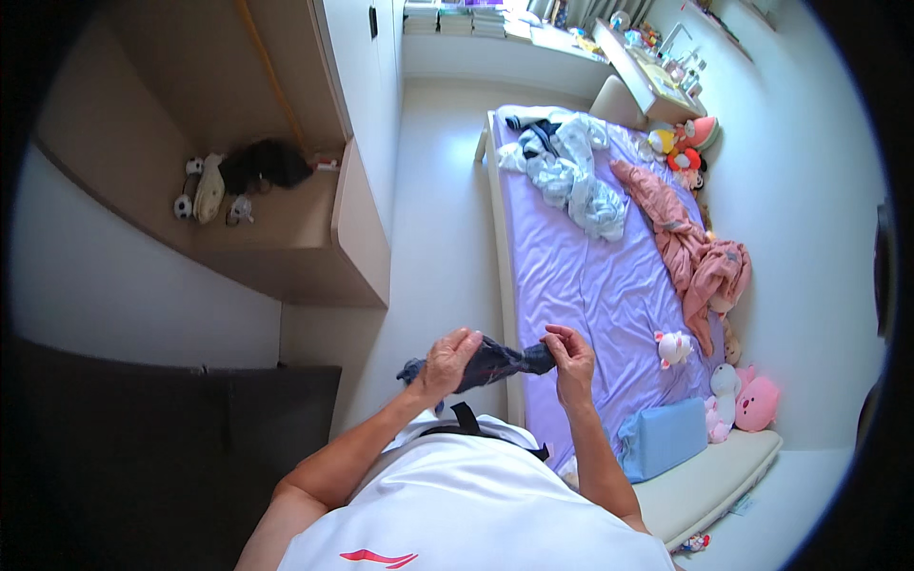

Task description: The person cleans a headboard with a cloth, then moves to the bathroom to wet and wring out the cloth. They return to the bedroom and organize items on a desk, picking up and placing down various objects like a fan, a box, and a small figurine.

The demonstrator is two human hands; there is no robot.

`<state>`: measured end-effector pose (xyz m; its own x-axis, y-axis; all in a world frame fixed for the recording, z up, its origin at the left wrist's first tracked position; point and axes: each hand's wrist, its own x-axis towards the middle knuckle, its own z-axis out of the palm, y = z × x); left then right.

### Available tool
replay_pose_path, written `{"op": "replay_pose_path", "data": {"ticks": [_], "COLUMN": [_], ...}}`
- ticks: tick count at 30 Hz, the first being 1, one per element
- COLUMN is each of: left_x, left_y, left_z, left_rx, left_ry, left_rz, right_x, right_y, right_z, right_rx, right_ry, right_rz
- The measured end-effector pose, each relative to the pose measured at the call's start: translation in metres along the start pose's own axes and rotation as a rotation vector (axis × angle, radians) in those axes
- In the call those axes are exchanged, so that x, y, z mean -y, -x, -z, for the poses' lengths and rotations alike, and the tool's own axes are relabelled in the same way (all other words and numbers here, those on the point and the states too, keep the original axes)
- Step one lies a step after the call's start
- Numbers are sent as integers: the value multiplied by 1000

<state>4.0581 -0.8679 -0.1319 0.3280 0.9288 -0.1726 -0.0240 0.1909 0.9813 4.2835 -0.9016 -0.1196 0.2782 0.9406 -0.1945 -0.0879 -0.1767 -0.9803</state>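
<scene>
A dark blue, bunched piece of cloth (489,367) stretches between both hands, in front of the waist and partly over the bed's near side. My left hand (448,362) closes around its left part, and a crumpled end sticks out beyond the fingers. With thumb and fingers my right hand (570,355) pinches the narrow right end. Beyond the hands lies a bed with a rumpled purple sheet (571,285). On it are a crumpled pale blue and white garment (578,182), a pink garment (675,228) and a small white plush toy (673,349).
A blue pillow (664,439) lies at the bed's cream headboard (721,485), with plush toys (757,403) along the wall side. An open wardrobe compartment (293,221) stands at left, holding a black furry item (264,165). A desk (653,78) and chair (618,103) stand beyond the bed.
</scene>
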Motion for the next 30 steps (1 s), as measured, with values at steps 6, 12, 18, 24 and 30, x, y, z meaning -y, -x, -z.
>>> {"op": "replay_pose_path", "data": {"ticks": [6,12,18,24,30], "left_x": [-47,-70,-43,-14,-41], "left_y": [-57,-87,-144,-193,-241], "left_z": [10,1,9,14,36], "left_rx": [196,444,294,81,-30], "left_ry": [450,889,1165,1018,749], "left_rz": [50,79,255,231,54], "right_x": [11,27,36,7,9], "right_y": [-28,-41,-104,-171,-267], "right_z": [-41,-85,-116,-122,-131], "right_rx": [27,105,211,225,448], "right_ry": [215,-464,-904,-975,-1108], "right_rz": [77,-285,-479,-643,-725]}}
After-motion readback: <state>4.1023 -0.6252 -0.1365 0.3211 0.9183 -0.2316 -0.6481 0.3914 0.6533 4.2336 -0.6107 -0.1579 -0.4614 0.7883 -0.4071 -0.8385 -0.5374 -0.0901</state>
